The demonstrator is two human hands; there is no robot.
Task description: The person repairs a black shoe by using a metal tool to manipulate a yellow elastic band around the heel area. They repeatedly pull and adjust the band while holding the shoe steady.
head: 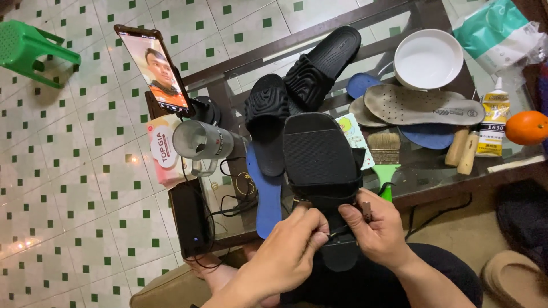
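Two hands, left hand (297,242) and right hand (379,228), pinch one black sandal (322,162), perhaps with thread, near two black slippers (302,85) on the surface (434,165).

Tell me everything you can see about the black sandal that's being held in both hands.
The black sandal looks like dark rubber or foam with a finely ribbed surface. It lies lengthwise, one end toward the glass table, the near end over the person's lap. The left hand pinches its near edge; the right hand grips the right side and holds a small tool. Its far end overlaps a blue insole and a black slide.
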